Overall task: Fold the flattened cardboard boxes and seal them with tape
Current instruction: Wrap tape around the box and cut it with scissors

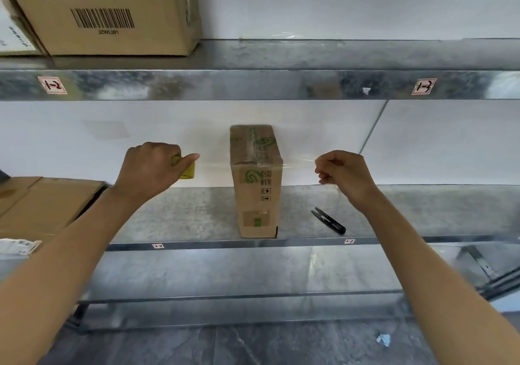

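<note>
A: What lies nearest?

B: A dark grey floor, with a white paper scrap at 5 o'clock in the view. Above it, two bare forearms reach up to a galvanised metal shelf.

A: And the hands?

B: The left hand is clenched round a yellowish tape roll, with the thumb pointing right. The right hand has its fingers curled and pinches the end of a clear tape strip.

A: Where does the box stand from them?

B: A tall brown cardboard box with green print stands upright on the shelf between the hands. It is at 3 o'clock from the left hand and at 9 o'clock from the right hand, and neither hand touches it. The strip runs level from the box's upper right edge to the right hand's fingertips. Whether it carries on to the roll, I cannot tell. Clear tape also lies along the box's top seam.

A: What else is on that shelf?

B: Black thread snips lie flat at 4 o'clock from the box, apart from it and below the right hand. Flattened brown cardboard sheets lie stacked at 9 o'clock, at the shelf's left end.

A: And farther back?

B: A white wall, then an upper metal shelf with two red-bordered labels on its front edge. A large brown carton with a barcode sits on it at 11 o'clock.
</note>
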